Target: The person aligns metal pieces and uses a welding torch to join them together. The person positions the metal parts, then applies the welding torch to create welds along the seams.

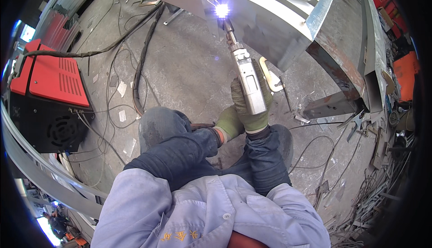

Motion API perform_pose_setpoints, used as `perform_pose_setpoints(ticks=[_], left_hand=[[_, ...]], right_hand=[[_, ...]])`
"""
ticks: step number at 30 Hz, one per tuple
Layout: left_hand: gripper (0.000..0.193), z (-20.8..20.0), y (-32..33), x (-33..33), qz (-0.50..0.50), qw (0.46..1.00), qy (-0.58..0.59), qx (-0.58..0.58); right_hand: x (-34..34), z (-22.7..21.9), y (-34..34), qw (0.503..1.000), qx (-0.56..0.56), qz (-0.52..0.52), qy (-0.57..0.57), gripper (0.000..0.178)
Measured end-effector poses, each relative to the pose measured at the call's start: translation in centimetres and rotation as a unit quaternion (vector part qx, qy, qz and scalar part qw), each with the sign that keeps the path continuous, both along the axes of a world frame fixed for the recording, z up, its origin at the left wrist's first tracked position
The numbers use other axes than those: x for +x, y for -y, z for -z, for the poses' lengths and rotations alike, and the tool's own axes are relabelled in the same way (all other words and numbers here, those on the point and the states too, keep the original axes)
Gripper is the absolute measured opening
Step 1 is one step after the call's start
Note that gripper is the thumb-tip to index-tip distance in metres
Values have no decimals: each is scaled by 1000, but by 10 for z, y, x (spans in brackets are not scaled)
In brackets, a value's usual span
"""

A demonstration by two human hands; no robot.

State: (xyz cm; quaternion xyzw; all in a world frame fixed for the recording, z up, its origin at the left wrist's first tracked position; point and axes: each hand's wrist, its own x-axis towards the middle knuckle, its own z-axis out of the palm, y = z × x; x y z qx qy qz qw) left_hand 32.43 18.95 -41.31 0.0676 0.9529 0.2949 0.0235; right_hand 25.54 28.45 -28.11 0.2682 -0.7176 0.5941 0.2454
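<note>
A silver handheld welding gun (pixel 247 79) points up and slightly left, its nozzle at a bright white-violet weld spot (pixel 222 10) on a grey metal frame (pixel 265 36). My right hand (pixel 256 115), in a green and dark glove, is closed around the gun from below; the gun's body covers part of the grip. My left hand (pixel 228 122), in a green glove, presses in from the left against the right hand, beneath the gun's rear end. Its fingers are hidden there. Just right of the gun, a cream-coloured C-clamp (pixel 272 77) lies on the floor.
A red and black machine (pixel 56 79) with a thick black cable (pixel 103 50) stands at left. Thin wires and scraps lie on the concrete floor (pixel 184 68). Metal offcuts (pixel 373 194) are heaped at right. A rusty hollow beam (pixel 342 68) stands near the frame's right end.
</note>
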Motion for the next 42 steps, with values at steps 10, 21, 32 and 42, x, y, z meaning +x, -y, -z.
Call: perform_pose_setpoints(ticks=[10,21,32,42], left_hand=[[34,-15,-4,1,9,998,29,-47],[36,-20,-8,3,20,997,31,-62],[34,-24,-9,3,44,995,41,-82],[41,-13,-9,3,46,992,79,-84]], right_hand=[[0,-3,-3,998,29,18,-44,70],[3,2,-5,999,26,6,-19,69],[9,-1,-5,999,17,-12,40,46],[9,2,-6,999,24,-10,25,48]])
